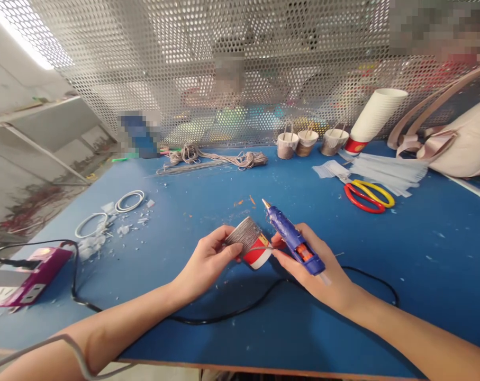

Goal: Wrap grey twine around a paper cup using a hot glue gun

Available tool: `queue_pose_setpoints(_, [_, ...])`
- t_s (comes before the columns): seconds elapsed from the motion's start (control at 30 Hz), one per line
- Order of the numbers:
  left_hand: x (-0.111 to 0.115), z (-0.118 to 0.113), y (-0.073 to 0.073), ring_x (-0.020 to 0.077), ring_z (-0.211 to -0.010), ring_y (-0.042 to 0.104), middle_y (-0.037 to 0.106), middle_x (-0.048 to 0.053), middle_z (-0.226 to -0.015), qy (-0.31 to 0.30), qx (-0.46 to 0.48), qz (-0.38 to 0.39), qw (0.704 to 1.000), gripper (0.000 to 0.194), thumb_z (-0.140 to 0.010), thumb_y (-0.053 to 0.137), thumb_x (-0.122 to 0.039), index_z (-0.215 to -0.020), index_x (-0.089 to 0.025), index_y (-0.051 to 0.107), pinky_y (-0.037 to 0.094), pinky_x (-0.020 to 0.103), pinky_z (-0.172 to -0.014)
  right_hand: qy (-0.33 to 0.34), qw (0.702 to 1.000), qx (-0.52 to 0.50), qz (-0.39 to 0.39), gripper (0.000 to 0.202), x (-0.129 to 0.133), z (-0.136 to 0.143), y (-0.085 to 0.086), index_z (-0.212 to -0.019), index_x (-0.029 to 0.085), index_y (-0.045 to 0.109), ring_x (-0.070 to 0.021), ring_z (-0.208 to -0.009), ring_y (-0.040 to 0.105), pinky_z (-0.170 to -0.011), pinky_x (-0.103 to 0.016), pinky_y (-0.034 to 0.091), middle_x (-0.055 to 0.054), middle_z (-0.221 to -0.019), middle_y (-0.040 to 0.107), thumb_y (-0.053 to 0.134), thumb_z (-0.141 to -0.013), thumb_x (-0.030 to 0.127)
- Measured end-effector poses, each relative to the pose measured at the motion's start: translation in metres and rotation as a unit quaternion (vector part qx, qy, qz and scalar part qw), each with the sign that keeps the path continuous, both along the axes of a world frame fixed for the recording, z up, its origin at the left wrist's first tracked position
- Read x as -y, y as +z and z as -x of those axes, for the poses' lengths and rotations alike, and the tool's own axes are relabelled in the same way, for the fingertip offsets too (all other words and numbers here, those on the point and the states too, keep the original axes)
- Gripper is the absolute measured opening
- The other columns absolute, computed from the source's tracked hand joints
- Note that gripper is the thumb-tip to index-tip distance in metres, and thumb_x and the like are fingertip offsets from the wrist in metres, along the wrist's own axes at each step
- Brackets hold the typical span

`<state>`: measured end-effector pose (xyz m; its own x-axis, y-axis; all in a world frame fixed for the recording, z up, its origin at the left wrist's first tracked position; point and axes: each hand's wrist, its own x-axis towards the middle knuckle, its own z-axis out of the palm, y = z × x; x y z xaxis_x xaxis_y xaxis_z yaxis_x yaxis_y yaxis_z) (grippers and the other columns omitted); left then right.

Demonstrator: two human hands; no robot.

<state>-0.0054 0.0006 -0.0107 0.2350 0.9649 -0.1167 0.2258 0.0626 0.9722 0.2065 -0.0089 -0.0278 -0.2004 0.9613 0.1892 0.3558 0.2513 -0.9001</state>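
Note:
In the middle of the head view, my left hand [208,255] is closed around a small red paper cup [257,252], tilted on its side. Grey-brown cord [244,233] is wound around part of the cup, and the rest shows red with a pale rim. My right hand [315,259] grips a blue hot glue gun [289,231], its nozzle pointing up and to the left, away from the cup. The thumb and a finger of that hand are near the cup's right side, at the cord's loose end. The glue gun's handle is hidden by my hand.
Cord bundles [224,157], several cord-wrapped cups [287,145] and a cup stack [377,116] line the mesh panel [176,79]. Scissors [367,197] and glue sticks [386,169] lie right. A purple power strip [37,278], white rings [129,201] and scraps are left. A black cable [224,319] crosses the table.

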Motion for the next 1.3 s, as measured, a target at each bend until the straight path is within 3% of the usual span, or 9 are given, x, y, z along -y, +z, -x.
queue_pose_setpoints(0.17, [0.002, -0.007, 0.001, 0.0135, -0.07, 0.058, 0.064, 0.001, -0.075, 0.008, 0.022, 0.023, 0.999, 0.021, -0.07, 0.066, -0.029, -0.084, -0.015, 0.059, 0.048, 0.026, -0.067, -0.013, 1.0, -0.004, -0.008, 0.011, 0.0, -0.001, -0.001, -0.089, 0.021, 0.051, -0.0143, -0.067, 0.061, -0.064, -0.027, 0.05, -0.001, -0.079, 0.063, 0.056, -0.081, 0.027])
queue_pose_setpoints(0.3, [0.001, -0.011, 0.002, 0.0147, -0.076, 0.061, 0.065, 0.001, -0.079, 0.015, 0.013, -0.007, 1.0, 0.021, -0.066, 0.068, -0.023, -0.084, -0.015, 0.061, 0.05, 0.027, -0.075, -0.008, 1.0, -0.014, -0.008, 0.011, 0.005, 0.001, -0.003, -0.089, 0.022, 0.051, -0.0137, -0.068, 0.061, -0.066, -0.027, 0.051, 0.0, -0.08, 0.063, 0.056, -0.079, 0.023])
queue_pose_setpoints(0.47, [0.0, -0.012, -0.001, 0.0162, -0.078, 0.063, 0.069, 0.003, -0.083, 0.047, 0.034, 0.002, 0.998, 0.021, -0.068, 0.068, -0.026, -0.086, -0.015, 0.063, 0.052, 0.03, -0.078, 0.063, 0.997, -0.036, 0.001, 0.011, 0.017, 0.003, -0.005, -0.093, 0.022, 0.051, -0.0131, -0.069, 0.062, -0.065, -0.025, 0.051, -0.001, -0.082, 0.064, 0.053, -0.083, 0.023])
queue_pose_setpoints(0.63, [-0.001, -0.011, -0.003, 0.0174, -0.081, 0.064, 0.071, 0.004, -0.088, 0.068, 0.056, -0.003, 0.996, 0.027, -0.069, 0.07, -0.029, -0.091, -0.015, 0.065, 0.052, 0.032, -0.08, 0.117, 0.993, 0.003, -0.013, 0.015, 0.022, -0.006, 0.001, -0.098, 0.023, 0.052, -0.0124, -0.061, 0.061, -0.058, -0.024, 0.051, -0.003, -0.086, 0.067, 0.053, -0.084, 0.026])
queue_pose_setpoints(0.9, [-0.009, -0.005, -0.009, 0.02, -0.085, 0.064, 0.071, 0.005, -0.091, 0.067, 0.022, -0.059, 0.996, 0.026, -0.07, 0.066, -0.026, -0.093, -0.014, 0.065, 0.051, 0.035, -0.086, 0.024, 0.995, 0.093, -0.014, 0.019, 0.013, -0.013, 0.015, -0.078, 0.022, 0.053, -0.0116, -0.048, 0.053, -0.05, -0.022, 0.046, 0.003, -0.057, 0.057, 0.053, -0.085, 0.04])
queue_pose_setpoints(1.03, [-0.009, -0.004, -0.01, 0.0195, -0.086, 0.063, 0.07, 0.004, -0.091, 0.062, -0.012, -0.095, 0.993, 0.024, -0.07, 0.065, -0.024, -0.092, -0.015, 0.064, 0.05, 0.033, -0.085, 0.047, 0.988, 0.14, -0.042, 0.022, 0.014, -0.009, 0.014, -0.075, 0.022, 0.053, -0.0092, -0.043, 0.045, -0.047, -0.021, 0.043, 0.006, -0.052, 0.05, 0.052, -0.085, 0.041])
queue_pose_setpoints(1.3, [-0.007, -0.002, -0.012, 0.0163, -0.078, 0.058, 0.064, 0.003, -0.083, 0.051, -0.099, -0.159, 0.981, 0.015, -0.072, 0.06, -0.022, -0.085, -0.016, 0.063, 0.047, 0.027, -0.076, 0.047, 0.98, 0.169, -0.089, 0.018, 0.015, -0.008, 0.014, -0.076, 0.023, 0.052, -0.0097, -0.044, 0.047, -0.05, -0.02, 0.044, 0.005, -0.055, 0.054, 0.052, -0.086, 0.037])
